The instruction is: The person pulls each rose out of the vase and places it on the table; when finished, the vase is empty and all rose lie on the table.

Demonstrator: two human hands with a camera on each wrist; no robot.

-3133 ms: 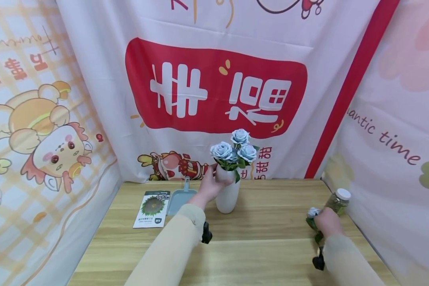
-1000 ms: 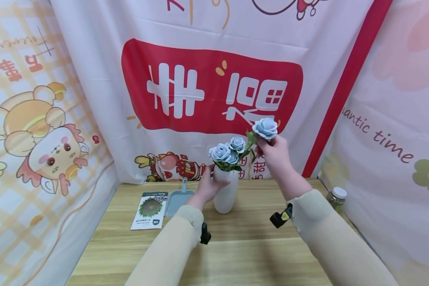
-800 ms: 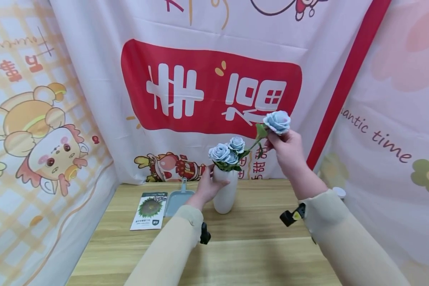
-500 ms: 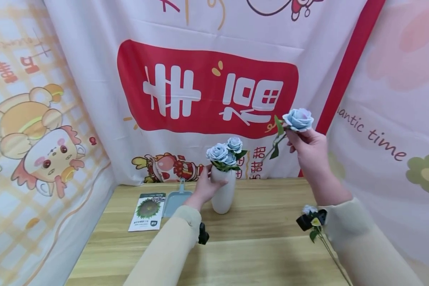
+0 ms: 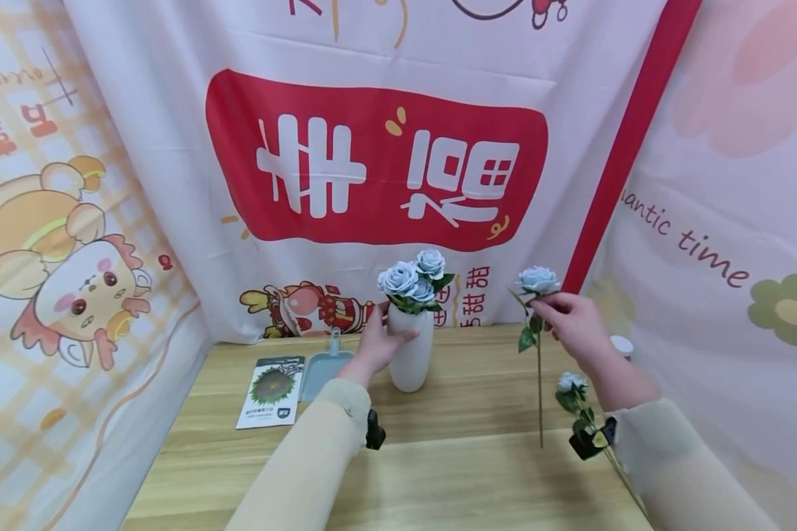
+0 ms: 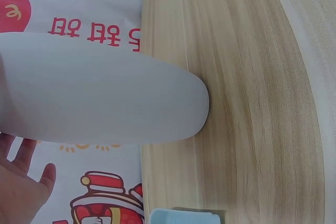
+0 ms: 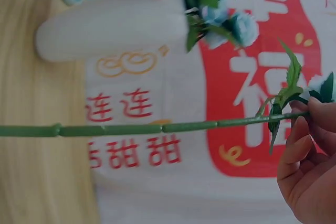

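A white vase (image 5: 413, 363) stands upright on the table with several pale blue roses (image 5: 398, 279) in its mouth. My left hand (image 5: 380, 344) grips the vase near its top, thumb in front; in the left wrist view part of that hand (image 6: 22, 187) shows beside the white wall. To the right, my right hand (image 5: 576, 324) pinches a single blue rose (image 5: 538, 279) just under the bloom. Its long green stem (image 7: 189, 126) hangs down over the table, apart from the vase. Another rose (image 5: 572, 383) lies on the table, partly hidden by the right wrist.
A seed packet (image 5: 270, 394) with a sunflower picture and a light blue dustpan (image 5: 322, 373) lie left of the vase. Behind the right forearm, a jar's white lid (image 5: 622, 346) shows. Printed cloth hangs at the back and sides of the wooden table (image 5: 452, 479).
My right hand left the rose on the table, drew one rose up out of the vase, then moved right and lowered it, stem now vertical. The left hand keeps holding the vase.
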